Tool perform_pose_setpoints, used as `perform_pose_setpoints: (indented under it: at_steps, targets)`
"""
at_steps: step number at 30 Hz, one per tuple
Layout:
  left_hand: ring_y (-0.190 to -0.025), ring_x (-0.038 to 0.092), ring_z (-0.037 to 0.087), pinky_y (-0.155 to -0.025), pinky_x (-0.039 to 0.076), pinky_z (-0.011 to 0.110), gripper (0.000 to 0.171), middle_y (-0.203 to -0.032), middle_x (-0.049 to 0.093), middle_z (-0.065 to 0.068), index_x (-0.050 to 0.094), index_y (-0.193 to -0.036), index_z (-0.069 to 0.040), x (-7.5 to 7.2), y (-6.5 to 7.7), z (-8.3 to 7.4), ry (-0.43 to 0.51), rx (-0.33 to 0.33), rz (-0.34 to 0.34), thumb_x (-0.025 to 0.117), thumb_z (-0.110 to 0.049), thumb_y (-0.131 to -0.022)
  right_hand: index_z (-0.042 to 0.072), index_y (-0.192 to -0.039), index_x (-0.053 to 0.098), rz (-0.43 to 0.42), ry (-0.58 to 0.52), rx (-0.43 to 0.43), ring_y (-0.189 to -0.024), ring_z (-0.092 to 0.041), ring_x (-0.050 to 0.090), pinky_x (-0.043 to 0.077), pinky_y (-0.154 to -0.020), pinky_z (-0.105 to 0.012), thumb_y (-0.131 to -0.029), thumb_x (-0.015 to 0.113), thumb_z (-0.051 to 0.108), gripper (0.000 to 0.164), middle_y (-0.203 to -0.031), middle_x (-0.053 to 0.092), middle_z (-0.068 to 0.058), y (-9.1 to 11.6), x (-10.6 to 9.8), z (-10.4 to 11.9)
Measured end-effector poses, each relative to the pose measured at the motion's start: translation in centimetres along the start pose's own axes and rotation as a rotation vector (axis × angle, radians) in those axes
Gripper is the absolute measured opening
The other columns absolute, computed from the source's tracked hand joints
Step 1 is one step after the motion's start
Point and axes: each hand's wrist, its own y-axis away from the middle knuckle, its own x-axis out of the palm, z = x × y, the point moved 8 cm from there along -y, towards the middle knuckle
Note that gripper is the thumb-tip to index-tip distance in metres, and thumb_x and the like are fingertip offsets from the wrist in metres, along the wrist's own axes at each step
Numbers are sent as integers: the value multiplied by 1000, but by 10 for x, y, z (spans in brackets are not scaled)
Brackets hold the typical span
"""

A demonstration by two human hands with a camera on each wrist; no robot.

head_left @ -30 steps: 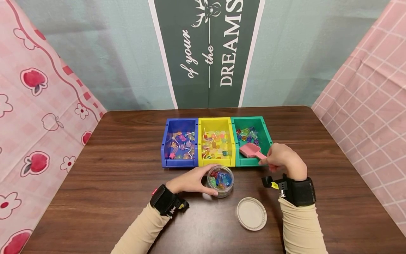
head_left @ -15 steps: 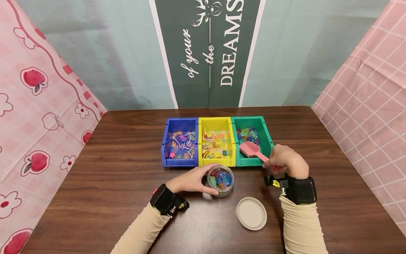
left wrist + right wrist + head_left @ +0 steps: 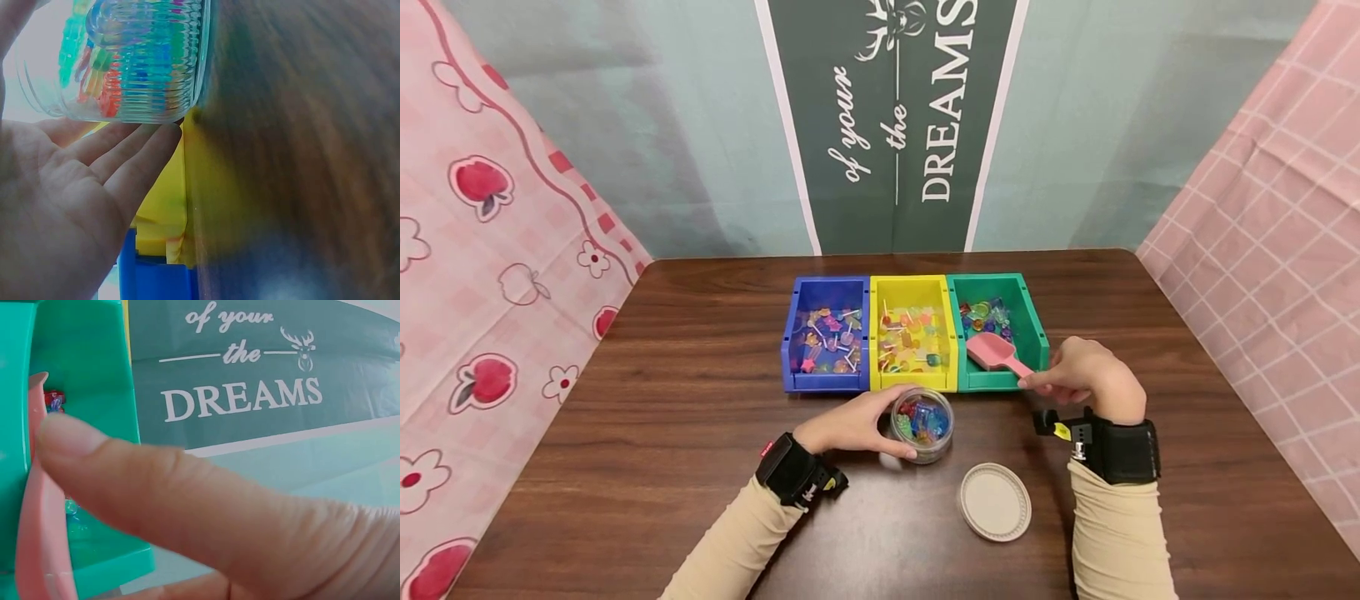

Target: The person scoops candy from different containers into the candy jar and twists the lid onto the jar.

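Note:
In the head view my left hand holds a clear jar upright on the table, thumb on the near side and fingers round the far side. Colourful see-through charms fill part of it, visible through the ribbed wall in the left wrist view. My right hand pinches the end of a pink scoop's handle; the right wrist view shows the thumb laid on it. The pink scoop rests over the front of the green bin, its blade inside, near a small heap of gem-like charms.
Left of the green bin stand a yellow bin and a blue bin, both holding small charms, some lollipop-shaped. A round pale lid lies on the brown table in front of the jar. Fabric hangs behind and at both sides.
My right hand and wrist have shifted a little to the right. The scoop stays over the green bin, and the left hand and jar have hardly moved.

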Motion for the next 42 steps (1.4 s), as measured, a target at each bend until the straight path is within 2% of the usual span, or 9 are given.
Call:
perform_pose_setpoints:
  at_steps: [4,10,15,20,24,27,30,36,42]
  targets:
    - [-123,44,9,-107,40,38,83,-138,49,2,33,-145,-16,1,0,0,1,3,2,73,-42,-76,5,-56,66,-36,49,4,-45,-11,45,40,-46,-23,-73,72,49,48,-46,48,3,7,-3,3]
    - [-122,44,9,-107,41,38,84,-138,49,2,33,-144,-15,1,0,0,-8,-5,-4,74,-41,-76,9,-48,55,-143,200,26,-46,-14,43,31,-43,-25,-67,69,64,59,-44,45,3,30,-7,12]
    - [-122,45,10,-107,41,38,83,-138,50,3,34,-144,-14,-1,-1,-1,-19,-8,-8,74,-41,-76,12,-51,56,-204,247,-18,-50,-15,42,29,-43,-26,-67,71,60,53,-48,43,3,49,-6,23]
    - [-123,44,10,-107,40,37,84,-138,49,3,34,-144,-14,-1,-1,-1,-27,-8,-8,74,-41,-76,12,-59,59,-136,310,-143,-51,-14,44,31,-44,-26,-69,71,57,48,-51,46,3,58,12,43]
    - [-123,44,10,-107,41,38,84,-138,49,3,34,-144,-14,-1,-1,-1,-35,-5,-11,74,-42,-76,11,-72,64,-80,380,-222,-58,-15,48,41,-49,-30,-66,74,55,46,-63,54,0,59,35,57]
    - [-122,45,10,-106,41,38,84,-137,50,3,34,-143,-14,0,0,-1,-41,-5,-11,74,-43,-76,7,-89,67,-42,424,-289,-69,-20,57,53,-60,-40,-64,77,53,53,-79,65,-6,58,55,66]
    - [-122,44,10,-106,41,37,83,-137,50,2,34,-143,-14,0,-1,0,-48,-5,-10,74,-43,-75,0,-104,64,10,458,-342,-84,-28,61,55,-73,-50,-62,78,53,69,-96,68,-14,56,74,69]
    - [-122,45,10,-106,41,37,83,-136,51,3,35,-143,-13,-1,-1,-1,-51,8,-13,74,-42,-76,-12,-119,54,103,495,-325,-99,-40,57,53,-82,-55,-53,76,61,100,-113,60,-26,53,108,66]
    - [-122,45,10,-105,42,37,83,-136,51,4,34,-143,-12,0,0,-1,-52,2,-10,73,-42,-76,-12,-120,48,87,486,-279,-95,-40,57,54,-79,-54,-41,79,63,113,-112,55,-28,53,122,63]
